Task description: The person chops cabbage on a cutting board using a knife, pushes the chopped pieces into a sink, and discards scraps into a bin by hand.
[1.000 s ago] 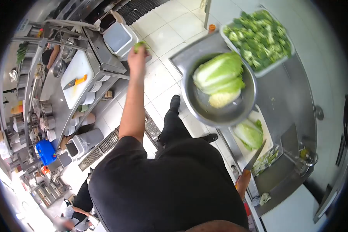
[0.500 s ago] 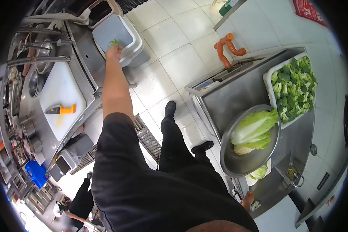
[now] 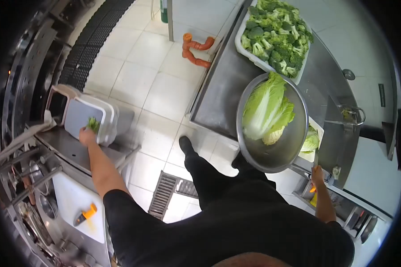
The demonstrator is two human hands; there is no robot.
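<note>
My left hand [image 3: 88, 136] is closed on some green leaf scraps [image 3: 93, 124], held over the grey surface of a white-rimmed bin [image 3: 103, 116]. At the right, my right hand [image 3: 317, 175] is closed around an orange-handled knife [image 3: 313, 189] beside the counter edge; its thin dark blade points up and is hard to make out. A steel bowl [image 3: 294, 142] between the hands holds a long leafy cabbage [image 3: 265, 109]. Right of the bowl, another piece of cabbage [image 3: 310, 141] lies on a white board or tray.
A white tray [image 3: 266, 66] full of broccoli stands on the steel counter [image 3: 223, 100]. An orange-handled knife [image 3: 87, 214] lies on a white cutting board [image 3: 69, 191] at the lower left. Orange pipes [image 3: 195, 51], a floor grate [image 3: 163, 196] and a black mat [image 3: 98, 40] are also visible.
The view has turned, so the bin and counter sit differently. My right hand has come further into view with the knife. My left hand remains at the bin with the green scraps.
</note>
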